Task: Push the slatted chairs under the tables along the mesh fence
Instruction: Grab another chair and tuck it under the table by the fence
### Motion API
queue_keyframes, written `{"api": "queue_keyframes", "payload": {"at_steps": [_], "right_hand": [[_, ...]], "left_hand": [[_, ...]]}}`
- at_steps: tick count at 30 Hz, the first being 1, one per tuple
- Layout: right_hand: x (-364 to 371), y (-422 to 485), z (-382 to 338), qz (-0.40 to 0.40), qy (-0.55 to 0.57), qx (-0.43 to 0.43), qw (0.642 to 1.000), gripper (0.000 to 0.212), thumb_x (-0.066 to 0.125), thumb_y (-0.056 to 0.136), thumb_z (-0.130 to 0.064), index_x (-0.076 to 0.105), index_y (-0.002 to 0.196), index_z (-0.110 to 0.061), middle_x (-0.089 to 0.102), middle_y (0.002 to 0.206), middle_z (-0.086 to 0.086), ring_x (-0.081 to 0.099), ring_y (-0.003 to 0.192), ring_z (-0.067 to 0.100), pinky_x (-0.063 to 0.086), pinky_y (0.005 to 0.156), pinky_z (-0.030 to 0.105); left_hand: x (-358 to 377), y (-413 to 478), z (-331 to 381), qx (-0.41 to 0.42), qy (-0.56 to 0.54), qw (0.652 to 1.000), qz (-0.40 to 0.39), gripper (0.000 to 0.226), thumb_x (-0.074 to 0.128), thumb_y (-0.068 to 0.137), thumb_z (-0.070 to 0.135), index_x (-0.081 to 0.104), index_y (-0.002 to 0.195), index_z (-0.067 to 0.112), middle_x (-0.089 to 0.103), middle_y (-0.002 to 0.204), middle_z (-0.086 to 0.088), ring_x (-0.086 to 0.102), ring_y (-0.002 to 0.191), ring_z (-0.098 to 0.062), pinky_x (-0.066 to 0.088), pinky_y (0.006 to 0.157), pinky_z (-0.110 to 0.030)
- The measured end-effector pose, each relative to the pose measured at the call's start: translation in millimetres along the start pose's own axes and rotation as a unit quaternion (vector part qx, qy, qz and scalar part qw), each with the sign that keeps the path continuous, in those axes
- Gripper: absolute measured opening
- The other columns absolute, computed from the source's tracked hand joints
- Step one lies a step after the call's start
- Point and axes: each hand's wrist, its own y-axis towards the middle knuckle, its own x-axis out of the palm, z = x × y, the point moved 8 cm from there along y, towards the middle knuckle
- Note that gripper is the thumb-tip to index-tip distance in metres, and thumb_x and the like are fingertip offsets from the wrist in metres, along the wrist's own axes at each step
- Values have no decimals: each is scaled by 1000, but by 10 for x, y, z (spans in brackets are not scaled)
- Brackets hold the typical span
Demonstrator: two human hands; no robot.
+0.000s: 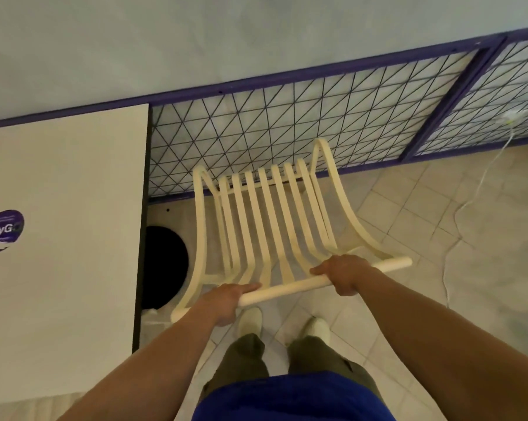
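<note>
A cream slatted chair point(265, 220) stands in front of me on the tiled floor, its front end close to the purple-framed mesh fence point(287, 126). Both my hands grip its round top rail. My left hand point(226, 302) curls round the rail's left part, index finger lying along it. My right hand point(344, 275) wraps the rail further right. A white table point(62, 238) with a purple sticker stands to the chair's left, against the fence. The chair sits beside the table, not under it.
The table's black round base point(164, 265) shows on the floor next to the chair's left side. A white cable point(469, 202) trails across the tiles at right, down from the fence. My legs and white shoes point(250, 322) stand just behind the chair.
</note>
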Motion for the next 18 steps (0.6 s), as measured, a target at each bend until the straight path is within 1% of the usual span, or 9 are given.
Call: {"api": "queue_keyframes", "payload": {"at_steps": [3,6,8,11,13,15,18], "right_hand": [[-95,23,108,0,-26,-8,1000,74,60,91,-9,31,151,-41,49,141,0,55,122,24,45,98,38],[-126,26,168,13,-42,-4,999,69,61,91,-12,37,148,-42,52,138,-1,57,119,24,47,98,38],[-126,24,190,24,-34,8,999,64,61,91,-14,42,145,-42,54,135,-2,58,117,22,48,99,38],[-121,4,216,31,-28,27,999,59,61,90,-16,46,141,-42,56,133,-3,59,116,22,49,96,37],[-99,-7,245,24,-10,43,999,57,61,90,-18,48,139,-43,57,132,-4,60,115,21,49,96,37],[-93,-30,241,26,-2,58,998,56,61,90,-20,48,138,-45,58,131,-5,59,114,20,49,97,38],[-92,-49,284,40,-8,67,997,57,59,92,-18,45,141,-42,57,134,-4,57,119,20,47,99,37]], "left_hand": [[-17,7,144,0,-29,1000,11,84,53,97,3,17,151,56,52,139,-5,60,108,-23,48,91,-31],[3,-21,207,-1,-41,999,9,88,54,94,0,18,151,56,54,137,-6,61,107,-24,50,90,-34],[36,-24,201,1,-50,999,-7,89,53,93,0,16,151,56,53,139,-6,60,108,-24,49,90,-33],[51,-7,205,10,-67,997,-38,86,55,92,9,14,154,52,45,149,-6,55,120,-25,44,94,-30],[30,26,238,20,-75,995,-55,83,60,91,18,16,156,45,42,151,-7,51,125,-26,43,99,-31],[19,53,251,26,-86,995,-54,80,65,88,24,23,154,42,46,144,-8,53,120,-26,46,97,-35],[1,106,287,33,-101,993,-54,74,67,87,21,30,148,39,52,131,-10,56,108,-26,49,88,-36]]}}
